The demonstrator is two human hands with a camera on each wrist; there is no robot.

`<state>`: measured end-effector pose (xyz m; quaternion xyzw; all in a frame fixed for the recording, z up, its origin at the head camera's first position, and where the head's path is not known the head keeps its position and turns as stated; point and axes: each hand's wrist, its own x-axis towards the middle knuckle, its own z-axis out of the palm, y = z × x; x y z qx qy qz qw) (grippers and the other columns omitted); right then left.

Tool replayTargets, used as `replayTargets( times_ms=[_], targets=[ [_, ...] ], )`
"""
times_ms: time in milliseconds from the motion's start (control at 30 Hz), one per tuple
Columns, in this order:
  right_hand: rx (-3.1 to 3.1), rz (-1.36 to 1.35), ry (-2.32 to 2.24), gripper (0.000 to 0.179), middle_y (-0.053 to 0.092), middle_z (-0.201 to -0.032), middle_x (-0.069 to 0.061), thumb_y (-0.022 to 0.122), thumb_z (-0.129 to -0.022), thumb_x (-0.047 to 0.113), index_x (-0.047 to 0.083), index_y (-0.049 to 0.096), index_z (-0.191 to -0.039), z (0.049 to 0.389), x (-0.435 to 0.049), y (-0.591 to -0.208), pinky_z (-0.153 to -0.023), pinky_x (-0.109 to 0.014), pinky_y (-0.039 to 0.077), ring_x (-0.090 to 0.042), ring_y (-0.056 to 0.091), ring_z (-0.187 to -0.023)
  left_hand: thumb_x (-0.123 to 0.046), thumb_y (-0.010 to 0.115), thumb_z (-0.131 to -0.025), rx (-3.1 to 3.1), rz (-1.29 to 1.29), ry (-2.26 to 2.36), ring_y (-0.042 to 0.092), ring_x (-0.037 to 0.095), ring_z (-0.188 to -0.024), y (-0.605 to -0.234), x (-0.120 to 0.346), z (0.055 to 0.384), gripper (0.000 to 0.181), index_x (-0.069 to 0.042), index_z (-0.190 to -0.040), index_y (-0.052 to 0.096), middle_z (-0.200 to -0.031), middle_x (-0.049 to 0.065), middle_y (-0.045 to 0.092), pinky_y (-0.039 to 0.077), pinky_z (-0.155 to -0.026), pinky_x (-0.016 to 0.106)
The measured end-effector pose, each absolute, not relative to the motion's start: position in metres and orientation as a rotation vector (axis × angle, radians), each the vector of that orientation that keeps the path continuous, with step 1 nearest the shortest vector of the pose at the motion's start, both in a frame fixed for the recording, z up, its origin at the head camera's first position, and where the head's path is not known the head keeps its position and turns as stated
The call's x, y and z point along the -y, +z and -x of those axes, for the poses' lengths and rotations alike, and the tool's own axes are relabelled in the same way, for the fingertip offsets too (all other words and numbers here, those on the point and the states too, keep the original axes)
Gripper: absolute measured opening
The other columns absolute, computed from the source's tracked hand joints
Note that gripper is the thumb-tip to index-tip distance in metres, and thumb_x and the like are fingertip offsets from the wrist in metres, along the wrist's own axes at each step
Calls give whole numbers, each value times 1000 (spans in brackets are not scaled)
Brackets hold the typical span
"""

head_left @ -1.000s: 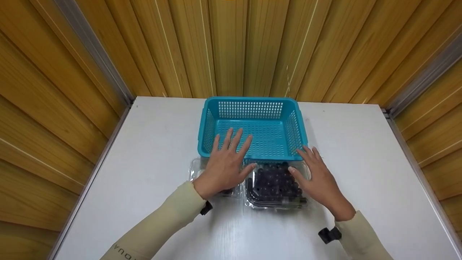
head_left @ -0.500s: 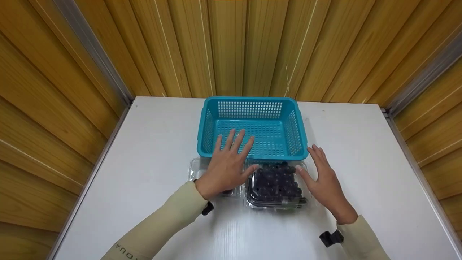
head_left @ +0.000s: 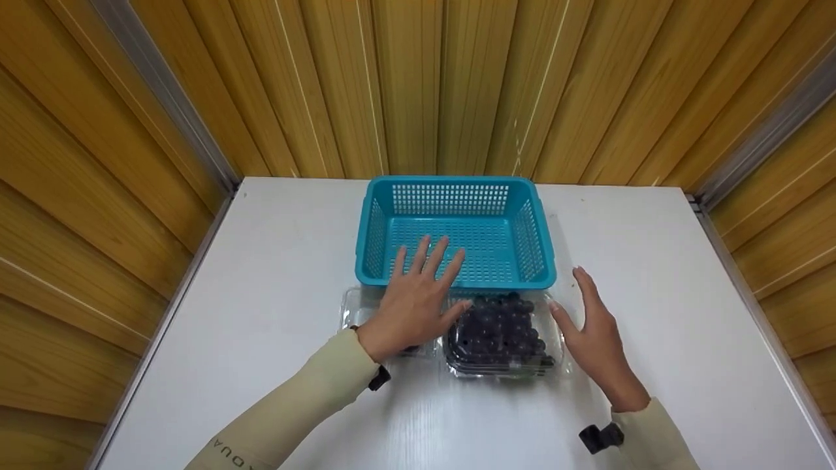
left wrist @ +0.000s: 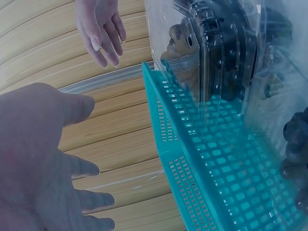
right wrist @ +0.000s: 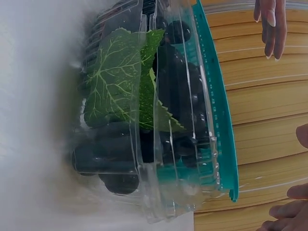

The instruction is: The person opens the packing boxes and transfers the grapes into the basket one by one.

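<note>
In the head view, my left hand (head_left: pixel 415 310) hovers with spread fingers over the left clear plastic box (head_left: pixel 356 310), its fingertips overlapping the blue basket. That box is mostly hidden by the hand; dark grapes (left wrist: pixel 296 137) show through its side in the left wrist view. My right hand (head_left: pixel 595 343) is just right of the other clear box (head_left: pixel 499 336), thumb apart from the fingers and holding nothing. Dark grapes (right wrist: pixel 175 86) fill this closed box, and a green leaf (right wrist: pixel 118 79) lies against the inside of its wall.
Behind the two boxes stands a blue perforated basket (head_left: pixel 450 285) with nothing inside. All of them rest on a white table (head_left: pixel 281 261). Wood-patterned walls (head_left: pixel 411 85) enclose it at the back and on both sides.
My right hand has drawn rightward and slightly back from over the right box's edge. The left hand has drifted a little to the right. Basket and boxes keep their places.
</note>
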<state>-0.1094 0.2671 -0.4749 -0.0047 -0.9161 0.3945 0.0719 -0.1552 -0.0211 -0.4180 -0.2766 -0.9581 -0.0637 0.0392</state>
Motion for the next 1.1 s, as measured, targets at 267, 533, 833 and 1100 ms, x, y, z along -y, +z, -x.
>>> replayTargets(
  times_ms=[267, 533, 833, 1100],
  targets=[
    [2754, 74, 1236, 76, 18, -161, -14, 51, -98, 45, 19, 11, -156, 107, -268, -479, -113, -64, 21, -40, 18, -147, -63, 42, -94, 2913, 867, -197, 11, 36, -150, -419, 21, 154, 76, -23, -155, 19, -162, 10, 17, 13, -117, 63],
    [2718, 89, 1330, 73, 20, -160, -16, 49, -99, 43, 17, 13, -156, 103, -270, -483, -113, -62, 24, -43, 22, -146, -62, 41, -95, 2895, 880, -190, 12, 36, -150, -420, 19, 153, 75, -22, -155, 21, -162, 10, 19, 14, -116, 63],
    [2708, 139, 1420, 72, 16, -162, -14, 49, -99, 42, 16, 14, -156, 98, -269, -489, -116, -57, 23, -42, 21, -146, -62, 43, -94, 2876, 901, -164, 14, 36, -150, -422, 16, 150, 76, -23, -155, 22, -162, 10, 20, 17, -116, 63],
    [2686, 159, 1470, 71, 16, -162, -14, 48, -100, 42, 15, 14, -156, 92, -270, -496, -117, -52, 22, -34, 17, -149, -62, 42, -94, 2877, 928, -162, 14, 34, -150, -424, 11, 148, 76, -23, -155, 21, -162, 9, 20, 17, -116, 62]
  ],
)
